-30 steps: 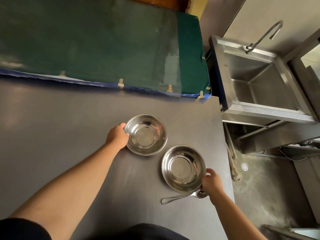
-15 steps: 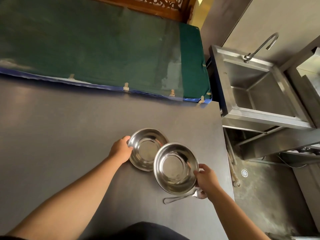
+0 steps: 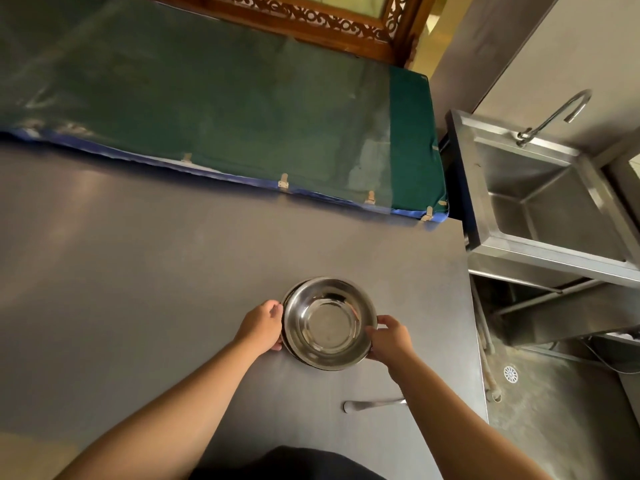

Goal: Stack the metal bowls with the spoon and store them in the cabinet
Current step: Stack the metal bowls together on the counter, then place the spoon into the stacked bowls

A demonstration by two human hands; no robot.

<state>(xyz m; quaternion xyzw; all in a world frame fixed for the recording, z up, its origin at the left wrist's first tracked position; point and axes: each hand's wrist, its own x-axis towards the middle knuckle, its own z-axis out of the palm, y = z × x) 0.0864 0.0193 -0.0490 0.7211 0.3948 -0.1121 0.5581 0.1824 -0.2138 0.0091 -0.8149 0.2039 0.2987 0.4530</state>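
Two shiny metal bowls sit nested on the grey table (image 3: 138, 271). The upper bowl (image 3: 329, 322) lies inside the lower bowl (image 3: 289, 297), of which only a thin rim shows at the left and bottom. My left hand (image 3: 263, 325) grips the left edge of the lower bowl. My right hand (image 3: 389, 339) grips the right rim of the upper bowl. A metal spoon (image 3: 372, 405) lies flat on the table below the bowls, its bowl end hidden under my right forearm.
A green mat with a blue edge (image 3: 242, 109) covers the surface behind the table. To the right stands a steel sink (image 3: 554, 209) with a curved tap (image 3: 554, 116). The table's right edge drops to a floor with a drain (image 3: 510, 374).
My right hand has carried the right bowl leftward and set it into the bowl held by my left hand. The spoon has stayed on the table.
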